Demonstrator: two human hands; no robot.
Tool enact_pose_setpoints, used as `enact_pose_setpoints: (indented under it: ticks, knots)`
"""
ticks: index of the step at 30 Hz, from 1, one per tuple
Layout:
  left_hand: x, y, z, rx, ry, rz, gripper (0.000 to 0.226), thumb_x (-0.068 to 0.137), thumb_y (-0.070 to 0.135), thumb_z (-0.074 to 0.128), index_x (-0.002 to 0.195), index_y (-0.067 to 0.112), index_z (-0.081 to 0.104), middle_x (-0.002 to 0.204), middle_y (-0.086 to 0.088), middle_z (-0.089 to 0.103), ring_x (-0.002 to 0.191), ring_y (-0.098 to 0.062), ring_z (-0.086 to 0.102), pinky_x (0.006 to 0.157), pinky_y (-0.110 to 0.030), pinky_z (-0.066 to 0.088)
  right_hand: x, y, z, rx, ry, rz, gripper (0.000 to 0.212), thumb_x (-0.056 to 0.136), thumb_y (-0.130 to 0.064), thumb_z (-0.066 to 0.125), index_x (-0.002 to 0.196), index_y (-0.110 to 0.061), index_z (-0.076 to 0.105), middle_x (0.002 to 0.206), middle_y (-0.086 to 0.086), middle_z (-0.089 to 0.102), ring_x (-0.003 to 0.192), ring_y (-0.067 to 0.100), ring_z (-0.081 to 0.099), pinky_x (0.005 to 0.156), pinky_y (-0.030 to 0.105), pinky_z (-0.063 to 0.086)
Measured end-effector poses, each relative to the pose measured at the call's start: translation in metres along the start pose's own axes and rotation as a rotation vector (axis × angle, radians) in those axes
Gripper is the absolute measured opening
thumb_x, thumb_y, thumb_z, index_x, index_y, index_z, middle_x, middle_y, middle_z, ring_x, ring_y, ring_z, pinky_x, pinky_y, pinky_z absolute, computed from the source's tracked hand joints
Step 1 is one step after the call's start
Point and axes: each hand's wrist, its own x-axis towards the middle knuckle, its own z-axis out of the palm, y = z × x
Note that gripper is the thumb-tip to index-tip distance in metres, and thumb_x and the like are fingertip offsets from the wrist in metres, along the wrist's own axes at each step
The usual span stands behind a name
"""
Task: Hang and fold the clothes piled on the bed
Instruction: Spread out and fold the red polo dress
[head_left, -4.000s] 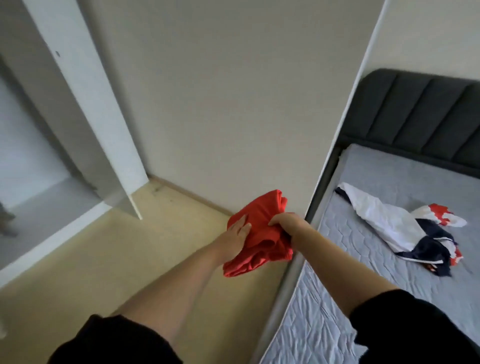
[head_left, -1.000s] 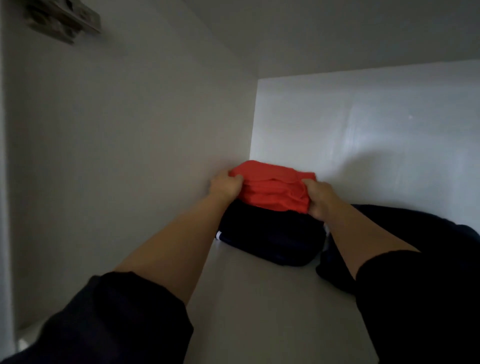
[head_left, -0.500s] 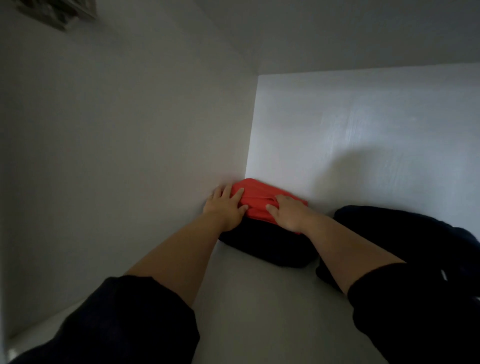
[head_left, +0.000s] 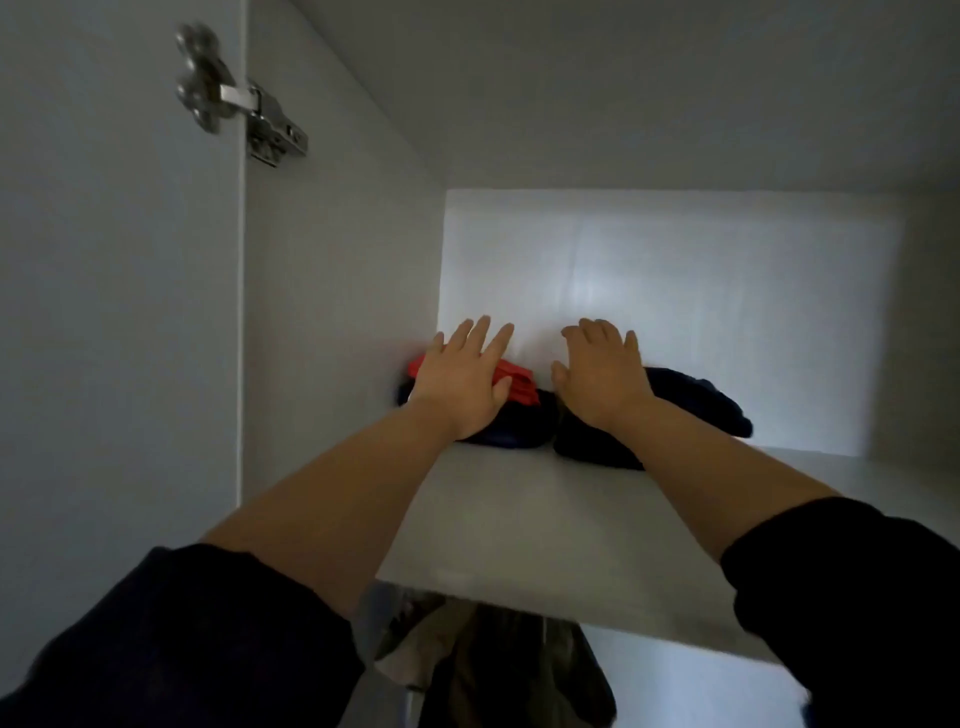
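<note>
A folded red garment (head_left: 517, 383) lies on a folded dark navy garment (head_left: 511, 428) in the back left corner of a white wardrobe shelf (head_left: 530, 525). A second dark folded pile (head_left: 696, 408) sits just to its right. My left hand (head_left: 462, 379) hovers in front of the red garment with fingers straight and spread, hiding most of it. My right hand (head_left: 602, 376) is also spread flat, in front of the second dark pile. Neither hand holds anything.
The wardrobe's left wall carries a metal door hinge (head_left: 239, 106) near the top. The shelf's front edge is near me; below it hang several clothes (head_left: 493, 665). The shelf's right half is bare white board.
Both hands have let go of the red garment and pulled back from it with fingers spread. The red garment stays on the dark pile. My view has drawn back from the shelf.
</note>
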Motion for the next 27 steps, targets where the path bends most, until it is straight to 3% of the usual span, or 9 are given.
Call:
enact_pose_setpoints:
  ticks: [7, 17, 27]
  knots:
    - [-0.109, 0.077, -0.067, -0.169, 0.114, 0.164, 0.065, 0.097, 0.041, 0.037, 0.153, 0.019, 0.013, 0.158, -0.012, 0.015, 0.145, -0.029, 0.015, 0.115, -0.048, 0.016, -0.162, -0.006, -0.076, -0.115, 0.076, 0.181, 0.048, 0.094, -0.031, 0.043, 0.137, -0.008, 0.040, 0.145, 0.013, 0.036, 0.135, 0.029, 0.028, 0.113, 0.050, 0.014]
    - [-0.214, 0.246, -0.187, -0.383, 0.110, 0.444, 0.068, 0.096, 0.044, 0.035, 0.153, 0.022, 0.007, 0.161, -0.008, 0.005, 0.148, -0.024, 0.001, 0.118, -0.047, 0.006, -0.380, 0.033, -0.237, -0.380, 0.014, 0.479, 0.056, 0.094, -0.035, 0.042, 0.144, -0.010, 0.031, 0.155, 0.011, 0.023, 0.145, 0.026, 0.014, 0.115, 0.051, 0.007]
    - [-0.347, 0.452, -0.353, -0.680, 0.135, 0.730, 0.069, 0.095, 0.046, 0.037, 0.153, 0.024, 0.007, 0.161, -0.003, 0.003, 0.148, -0.021, -0.001, 0.117, -0.045, 0.006, -0.632, 0.068, -0.432, -0.630, 0.010, 0.769, 0.057, 0.094, -0.033, 0.040, 0.145, -0.011, 0.027, 0.157, 0.012, 0.018, 0.146, 0.026, 0.010, 0.117, 0.049, 0.004]
